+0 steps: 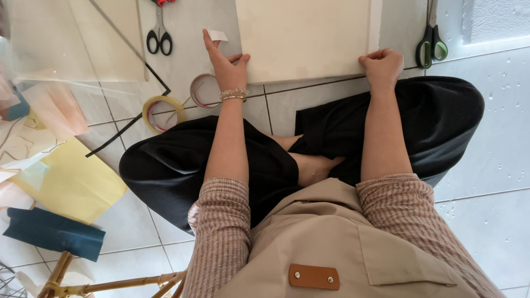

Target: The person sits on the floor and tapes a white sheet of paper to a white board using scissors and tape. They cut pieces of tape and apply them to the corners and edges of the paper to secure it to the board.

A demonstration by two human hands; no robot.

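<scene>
A large cream board point(303, 36) lies on the tiled floor in front of my crossed legs. My left hand point(227, 62) rests at its near left corner with fingers stretched out, a small white scrap of tape point(217, 36) stuck to a fingertip. My right hand point(382, 65) is curled into a fist and presses on the board's near right corner. A beaded bracelet point(234, 94) sits on my left wrist.
Two tape rolls point(163, 113) point(204, 91) lie left of my left arm. Black-handled scissors point(159, 37) lie at the far left, green-handled scissors point(431, 44) at the far right. Yellow paper point(74, 182), a dark teal sheet point(52, 232) and clear plastic point(72, 44) cover the left floor. A rattan frame point(110, 284) is at the bottom left.
</scene>
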